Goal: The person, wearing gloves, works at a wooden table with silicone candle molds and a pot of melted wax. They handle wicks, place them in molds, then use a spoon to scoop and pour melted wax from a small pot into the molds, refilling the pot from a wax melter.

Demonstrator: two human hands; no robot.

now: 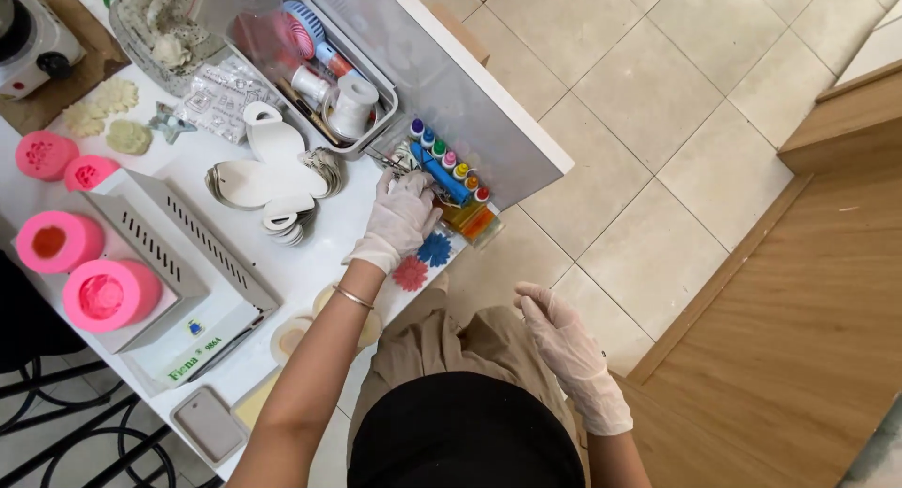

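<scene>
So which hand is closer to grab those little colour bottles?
Probably the left hand: it's already touching the tray by the bottles. The right hand hangs off the table, empty.

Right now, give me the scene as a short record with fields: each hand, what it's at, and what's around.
left hand: gloved, reaching onto the white table at the dye bottles; whether it grips anything cannot be told
right hand: gloved, empty, fingers loosely curled, off the table above the lap
beside left hand: blue flower and red flower at the table edge
behind: clear bin of supplies
far left: pink moulds, white sealer machine
floor: beige tiles
</scene>
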